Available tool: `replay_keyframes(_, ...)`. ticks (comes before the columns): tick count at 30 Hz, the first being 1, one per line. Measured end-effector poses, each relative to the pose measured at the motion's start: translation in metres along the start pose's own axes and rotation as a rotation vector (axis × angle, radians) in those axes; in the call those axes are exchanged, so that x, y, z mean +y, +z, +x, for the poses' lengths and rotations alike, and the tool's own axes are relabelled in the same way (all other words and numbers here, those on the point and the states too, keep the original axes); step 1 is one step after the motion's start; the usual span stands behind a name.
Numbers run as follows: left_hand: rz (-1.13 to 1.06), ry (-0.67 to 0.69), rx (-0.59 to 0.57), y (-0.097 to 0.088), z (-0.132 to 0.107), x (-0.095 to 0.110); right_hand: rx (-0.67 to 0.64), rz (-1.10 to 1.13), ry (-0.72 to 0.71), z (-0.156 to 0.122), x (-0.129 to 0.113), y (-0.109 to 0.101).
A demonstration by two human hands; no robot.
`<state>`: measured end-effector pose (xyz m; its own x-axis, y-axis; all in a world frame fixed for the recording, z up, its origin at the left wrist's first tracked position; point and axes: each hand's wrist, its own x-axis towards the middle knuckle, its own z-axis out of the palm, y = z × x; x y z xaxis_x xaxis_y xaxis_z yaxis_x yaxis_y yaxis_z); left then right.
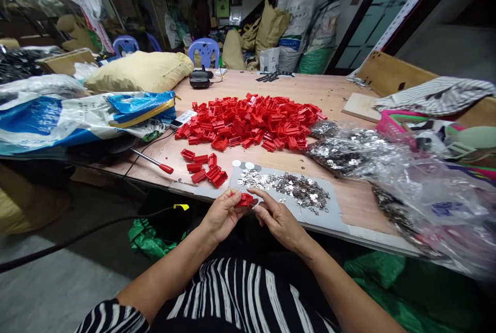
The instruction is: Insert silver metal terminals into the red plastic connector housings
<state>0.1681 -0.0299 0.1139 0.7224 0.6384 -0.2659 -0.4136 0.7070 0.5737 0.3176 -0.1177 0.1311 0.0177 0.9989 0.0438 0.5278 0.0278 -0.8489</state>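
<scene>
My left hand (222,215) is closed round a small red plastic part (245,199) at the table's near edge. My right hand (277,217) meets it from the right, its fingers pinched against the same part. Just beyond the hands lies a grey mat (329,215) with a heap of small shiny metal pieces (289,185). A small group of red parts (205,167) sits to the left of the mat. A big pile of red parts (251,123) covers the middle of the wooden table (341,95).
Clear plastic bags of metal pieces (349,152) lie at the right. A red-handled screwdriver (153,161) and a black cable lie at the left, beside blue-and-white sacks (77,116). A tan sack (139,70), blue chairs and more sacks stand behind.
</scene>
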Motion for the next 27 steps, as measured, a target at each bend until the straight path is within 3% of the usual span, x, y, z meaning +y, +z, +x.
replay_keyframes(8, -0.195, -0.110, 0.126, 0.007, -0.004, -0.007, 0.037, -0.090, -0.052, -0.001, -0.002, 0.001)
replay_keyframes(14, -0.194, -0.049, 0.133, 0.009, -0.005, -0.008, 0.113, -0.078, -0.081, 0.002, -0.001, 0.007)
replay_keyframes(23, -0.049, -0.004, 0.000, 0.003, -0.005, -0.008, 0.109, 0.261, 0.015, 0.009, 0.011, 0.012)
replay_keyframes(25, 0.074, 0.059, 0.012, 0.003, -0.005, -0.008, 0.120, 0.288, 0.037, 0.011, 0.011, 0.012)
replay_keyframes(27, 0.363, 0.228, 0.063, 0.000, -0.004, -0.004, 0.121, 0.282, 0.061, 0.012, 0.011, 0.011)
